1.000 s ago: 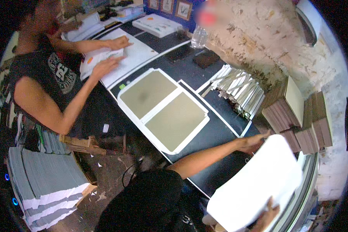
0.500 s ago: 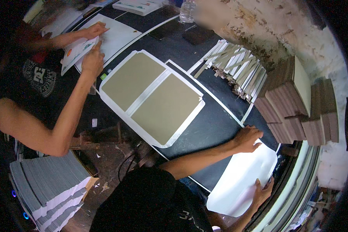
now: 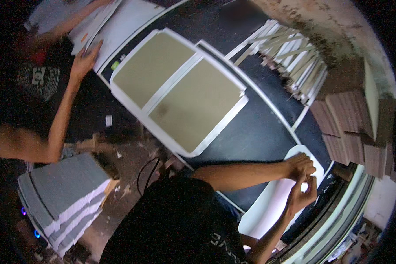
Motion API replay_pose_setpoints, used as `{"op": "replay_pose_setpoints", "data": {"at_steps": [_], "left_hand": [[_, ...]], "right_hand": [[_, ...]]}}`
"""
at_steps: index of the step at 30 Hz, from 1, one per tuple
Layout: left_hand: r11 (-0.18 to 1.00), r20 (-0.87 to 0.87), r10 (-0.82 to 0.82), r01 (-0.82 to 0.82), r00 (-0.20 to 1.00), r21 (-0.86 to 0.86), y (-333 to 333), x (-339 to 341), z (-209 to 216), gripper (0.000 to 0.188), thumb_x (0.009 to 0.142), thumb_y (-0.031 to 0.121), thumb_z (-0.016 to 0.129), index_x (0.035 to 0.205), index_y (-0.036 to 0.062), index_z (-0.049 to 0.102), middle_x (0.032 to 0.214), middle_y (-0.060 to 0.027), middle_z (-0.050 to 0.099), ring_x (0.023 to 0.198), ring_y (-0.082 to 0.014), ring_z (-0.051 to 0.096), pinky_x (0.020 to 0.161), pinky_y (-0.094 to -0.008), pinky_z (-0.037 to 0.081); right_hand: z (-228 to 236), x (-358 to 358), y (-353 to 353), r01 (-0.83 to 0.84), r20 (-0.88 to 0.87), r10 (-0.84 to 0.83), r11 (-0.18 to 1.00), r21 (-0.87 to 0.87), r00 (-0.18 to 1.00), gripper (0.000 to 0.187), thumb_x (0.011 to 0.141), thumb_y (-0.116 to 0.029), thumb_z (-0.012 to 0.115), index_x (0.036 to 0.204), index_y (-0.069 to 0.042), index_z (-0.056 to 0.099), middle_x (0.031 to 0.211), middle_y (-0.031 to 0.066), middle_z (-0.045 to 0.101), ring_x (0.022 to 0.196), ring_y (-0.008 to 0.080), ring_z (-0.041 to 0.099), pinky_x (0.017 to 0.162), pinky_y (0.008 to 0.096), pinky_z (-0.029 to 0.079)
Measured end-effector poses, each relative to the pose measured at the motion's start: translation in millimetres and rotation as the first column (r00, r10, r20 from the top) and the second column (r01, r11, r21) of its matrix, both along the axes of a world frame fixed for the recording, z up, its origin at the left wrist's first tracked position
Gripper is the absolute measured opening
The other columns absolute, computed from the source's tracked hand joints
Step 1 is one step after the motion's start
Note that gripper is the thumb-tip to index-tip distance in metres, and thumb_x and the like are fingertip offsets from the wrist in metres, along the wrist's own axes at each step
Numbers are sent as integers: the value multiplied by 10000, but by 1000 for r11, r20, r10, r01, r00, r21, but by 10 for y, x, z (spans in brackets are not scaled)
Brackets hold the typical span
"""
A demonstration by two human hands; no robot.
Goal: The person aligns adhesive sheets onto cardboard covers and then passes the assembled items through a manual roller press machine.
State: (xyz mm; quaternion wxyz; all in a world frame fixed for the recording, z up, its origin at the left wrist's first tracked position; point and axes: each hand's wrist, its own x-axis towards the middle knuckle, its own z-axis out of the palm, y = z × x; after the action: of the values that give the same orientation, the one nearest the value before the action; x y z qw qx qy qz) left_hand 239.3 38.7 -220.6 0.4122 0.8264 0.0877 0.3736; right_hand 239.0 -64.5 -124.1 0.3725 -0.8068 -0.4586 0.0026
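A white sheet with rounded corners lies at the table's near right end, one side curled up. My left hand is closed on the sheet toward its far end. Right beside it, my right hand pinches the raised edge, thumb and fingers bent together. The fingertips of both hands nearly touch. Farther left on the black table lies a white-bordered cover bearing two olive-grey boards, parted by a white strip.
Behind the cover is a heap of narrow strips. Stacks of brown boards stand by the wall. At left, a co-worker's hand holds a printed sheet. A thick grey stack sits lower left.
My right hand has moved up from the sheet's near edge to beside my left hand, and the sheet now curls over. The view has shifted; the co-worker's printed sheet has been tilted.
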Motion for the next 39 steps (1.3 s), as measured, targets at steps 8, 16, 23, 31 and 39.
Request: {"op": "replay_pose_setpoints", "data": {"at_steps": [8, 16, 23, 31, 39], "left_hand": [[899, 421, 308, -406, 853, 164, -111, 66, -342, 290, 820, 296, 687, 1045, 114, 676, 759, -108, 645, 697, -331, 643, 615, -481, 492], [858, 408, 355, -466, 841, 215, -71, 115, -413, 358, 857, 315, 689, 1166, 133, 674, 881, -86, 648, 803, -291, 641, 692, -447, 504], [868, 389, 299, -418, 871, 268, -170, 233, -529, 423, 890, 331, 690, 1272, 150, 671, 987, -67, 651, 895, -257, 639, 759, -417, 515], [990, -182, -70, 91, 981, 112, -67, 337, -273, 319, 928, 344, 642, 1141, 107, 651, 823, -124, 628, 736, -374, 618, 662, -531, 500], [998, -376, 22, -1, 926, 57, 125, 42, 264, 245, 920, 302, 706, 872, 71, 638, 722, -171, 691, 669, -357, 697, 617, -468, 532]], "right_hand": [[-354, -488, 286, -316, 167, 329, 943, -102, 929, 459, 1075, -264, 358, 1099, 39, 702, 1063, 183, 701, 1078, 335, 597, 1030, 431, 403], [-470, -465, 257, -273, 151, 273, 962, -22, 950, 485, 1059, -250, 368, 1014, 84, 716, 930, 194, 707, 868, 324, 633, 972, 423, 409], [-464, -458, 211, -228, 301, 253, 967, -115, 919, 428, 1016, -205, 385, 976, 48, 728, 926, 177, 694, 902, 354, 605, 956, 444, 412], [-479, -463, 172, -185, 282, 204, 978, -96, 937, 265, 922, -152, 513, 996, -17, 728, 1044, 169, 708, 1035, 342, 614, 1030, 484, 352], [-227, -576, 140, -215, 170, 177, 946, 244, 970, 473, 842, -115, 713, 1282, -21, 565, 1385, 232, 494, 1238, 396, 507, 1019, 511, 426]]}}
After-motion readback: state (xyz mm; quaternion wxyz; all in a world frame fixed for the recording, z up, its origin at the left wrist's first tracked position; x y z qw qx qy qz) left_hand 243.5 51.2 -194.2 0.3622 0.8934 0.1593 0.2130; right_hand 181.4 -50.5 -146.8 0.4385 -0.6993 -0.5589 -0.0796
